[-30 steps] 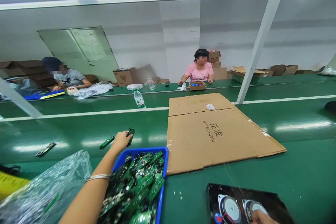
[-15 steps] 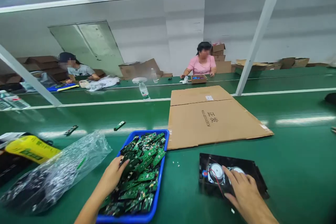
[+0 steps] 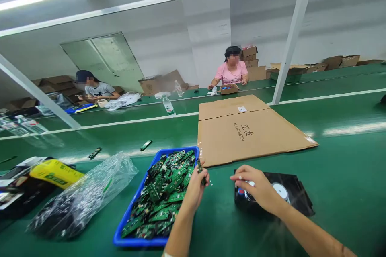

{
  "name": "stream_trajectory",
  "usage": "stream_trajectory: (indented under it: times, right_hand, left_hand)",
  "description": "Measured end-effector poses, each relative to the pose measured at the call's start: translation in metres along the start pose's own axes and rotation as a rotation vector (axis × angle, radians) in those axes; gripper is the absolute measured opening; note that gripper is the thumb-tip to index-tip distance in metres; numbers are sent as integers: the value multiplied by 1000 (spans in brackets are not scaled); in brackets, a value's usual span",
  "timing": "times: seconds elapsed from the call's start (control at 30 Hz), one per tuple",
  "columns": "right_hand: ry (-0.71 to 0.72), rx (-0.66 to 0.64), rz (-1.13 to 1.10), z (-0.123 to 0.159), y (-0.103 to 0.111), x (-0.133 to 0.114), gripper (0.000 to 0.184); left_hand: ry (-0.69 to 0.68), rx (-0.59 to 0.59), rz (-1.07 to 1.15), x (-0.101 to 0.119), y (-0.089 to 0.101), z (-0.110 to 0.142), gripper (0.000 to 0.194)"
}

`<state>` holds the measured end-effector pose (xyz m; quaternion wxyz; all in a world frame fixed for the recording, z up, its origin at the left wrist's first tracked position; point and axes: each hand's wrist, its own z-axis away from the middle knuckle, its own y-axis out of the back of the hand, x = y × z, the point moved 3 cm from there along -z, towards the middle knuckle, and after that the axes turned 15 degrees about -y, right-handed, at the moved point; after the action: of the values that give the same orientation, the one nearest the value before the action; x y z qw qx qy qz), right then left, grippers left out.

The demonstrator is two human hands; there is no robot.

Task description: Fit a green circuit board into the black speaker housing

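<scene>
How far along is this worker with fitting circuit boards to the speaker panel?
Done: the left hand has lifted one small circuit board clear of the blue tray. In hand: the right hand rests on the black speaker panel, the board held just left of it and not yet on it. Left: the tray is full of boards, and two loose boards lie on the green belt.

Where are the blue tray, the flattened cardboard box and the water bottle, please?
blue tray (image 3: 129, 213), head view, left rim.
flattened cardboard box (image 3: 265, 136), head view, bare middle panel.
water bottle (image 3: 168, 106), head view, label.
</scene>
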<state>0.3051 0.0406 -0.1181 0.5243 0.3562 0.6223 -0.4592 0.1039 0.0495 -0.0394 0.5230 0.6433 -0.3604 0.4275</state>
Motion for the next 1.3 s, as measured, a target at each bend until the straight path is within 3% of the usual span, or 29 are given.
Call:
stream_trajectory:
  times: [0.07, 0.13, 0.27, 0.37, 0.5, 0.6, 0.73, 0.83, 1.07, 1.3]
  right_hand:
    - [-161, -45, -200, -22, -6, 3, 32]
    - [-246, -56, -291, -36, -13, 5, 41]
    - [-169, -77, -69, -44, -24, 2, 30]
    - [-103, -51, 42, -43, -25, 2, 24]
    - [-159, -39, 55, -44, -25, 12, 18]
    - [-155, -12, 117, -43, -26, 17, 14]
    - [-4, 35, 272, -38, -30, 18, 14]
    - [152, 83, 351, -34, -34, 17, 14]
    - [548, 226, 579, -26, -43, 9, 23]
    - [681, 266, 771, -23, -49, 15, 28]
  left_hand:
    - [26, -1, 106, -14, -17, -5, 58]
    - [39, -4, 150, -24, -22, -5, 56]
    - [25, -20, 104, -35, -19, 6, 59]
    - [22, -38, 39, -41, -19, 17, 47]
    - [-58, -54, -90, -43, -18, 22, 28]
    - [-135, -39, -202, -42, -13, 21, 27]
    - [-61, 25, -163, -41, -8, 19, 23]
    - [-42, -4, -94, -36, -10, 18, 16]
    - [67, -26, -19, -34, -14, 20, 28]
    - [114, -52, -46, -32, -14, 21, 28]
